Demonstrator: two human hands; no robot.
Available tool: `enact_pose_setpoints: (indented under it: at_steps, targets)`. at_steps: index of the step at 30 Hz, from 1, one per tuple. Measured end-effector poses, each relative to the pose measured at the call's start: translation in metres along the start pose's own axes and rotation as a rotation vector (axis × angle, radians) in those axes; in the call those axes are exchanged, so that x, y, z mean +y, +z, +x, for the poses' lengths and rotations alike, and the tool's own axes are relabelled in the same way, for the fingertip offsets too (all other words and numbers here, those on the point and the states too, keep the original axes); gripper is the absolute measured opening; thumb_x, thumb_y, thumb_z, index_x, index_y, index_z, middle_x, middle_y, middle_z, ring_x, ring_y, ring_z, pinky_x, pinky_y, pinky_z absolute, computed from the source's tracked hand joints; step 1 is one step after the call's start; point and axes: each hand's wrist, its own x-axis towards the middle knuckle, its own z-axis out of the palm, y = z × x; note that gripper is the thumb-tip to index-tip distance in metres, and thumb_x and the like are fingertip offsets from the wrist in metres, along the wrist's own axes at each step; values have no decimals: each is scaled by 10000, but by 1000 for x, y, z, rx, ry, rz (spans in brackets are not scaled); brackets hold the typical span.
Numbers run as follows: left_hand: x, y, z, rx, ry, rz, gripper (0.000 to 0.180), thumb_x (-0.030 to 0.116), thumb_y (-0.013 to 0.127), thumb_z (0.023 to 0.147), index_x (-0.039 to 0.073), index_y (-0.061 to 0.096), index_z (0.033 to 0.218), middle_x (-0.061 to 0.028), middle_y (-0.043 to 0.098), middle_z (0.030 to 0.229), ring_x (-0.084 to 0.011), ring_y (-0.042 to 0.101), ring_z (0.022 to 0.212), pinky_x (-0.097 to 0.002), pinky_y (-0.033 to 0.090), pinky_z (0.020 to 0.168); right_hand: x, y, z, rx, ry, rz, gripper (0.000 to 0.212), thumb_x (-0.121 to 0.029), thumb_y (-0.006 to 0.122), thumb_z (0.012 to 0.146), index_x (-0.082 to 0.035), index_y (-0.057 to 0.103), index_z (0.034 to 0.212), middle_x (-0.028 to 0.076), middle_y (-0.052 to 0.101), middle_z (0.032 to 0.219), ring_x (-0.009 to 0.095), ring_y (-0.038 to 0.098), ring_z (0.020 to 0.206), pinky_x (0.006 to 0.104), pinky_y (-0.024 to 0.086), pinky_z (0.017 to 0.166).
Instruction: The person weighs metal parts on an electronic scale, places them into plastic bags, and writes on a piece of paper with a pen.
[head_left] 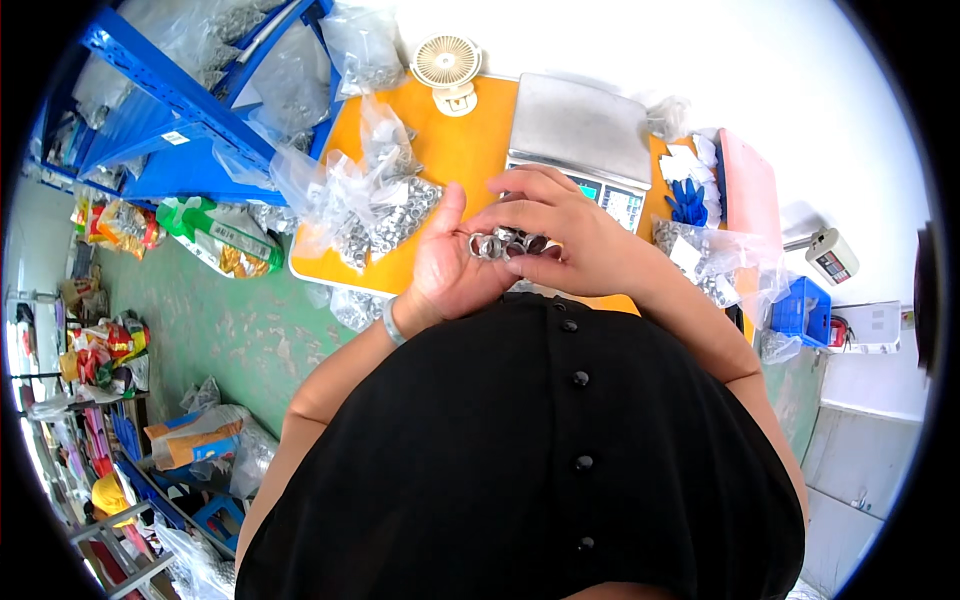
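Observation:
Several shiny metal rings (pixel 505 243) lie in my left hand (pixel 448 268), whose palm is turned up and cupped beneath them, thumb sticking out. Over them from the right curls my right hand (pixel 570 222), with its thumb and fingers closed about the rings; part of the pile is hidden under its fingers. Both hands are above the near edge of the orange table (pixel 490 110). Left of my hands, a clear plastic bag (pixel 400 212) spills over with similar rings. Just beyond my right hand stands a digital scale (pixel 580 122), its keypad partly covered by that hand.
A small fan (pixel 446 65) stands at the table's back. Blue gloves (pixel 687 204), another clear bag (pixel 700 262) and a pink panel (pixel 752 188) are at the right. Blue shelving (pixel 180 85) with bags rises at the left. A blue basket (pixel 802 312) sits at the far right.

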Motion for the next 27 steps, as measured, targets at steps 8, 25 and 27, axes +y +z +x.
enact_pose_setpoints:
  at_steps: [8, 25, 27]
  targets:
    - [13, -10, -2, 185, 67, 242, 511, 427, 388, 898, 8, 434, 1188, -145, 524, 1110, -289, 513, 1011, -398, 436, 841, 6, -16, -12, 161, 247, 225, 207, -49, 574, 729, -63, 596, 934, 124, 544, 1031, 234, 545, 952, 322, 457, 760]
    - [39, -60, -52, 733, 195, 246, 161, 173, 530, 858, 54, 543, 966, -65, 564, 839, -184, 531, 747, -225, 405, 515, 113, 179, -36, -680, 720, -3, 192, -53, 523, 728, -67, 629, 888, 181, 604, 886, 320, 574, 863, 368, 451, 751]
    - [39, -55, -55, 732, 193, 250, 173, 175, 535, 855, 48, 543, 972, -70, 566, 849, -187, 532, 756, -232, 410, 520, 117, 186, -35, -651, 705, 7, 184, -58, 528, 728, -66, 628, 882, 177, 604, 877, 315, 574, 856, 365, 451, 746]
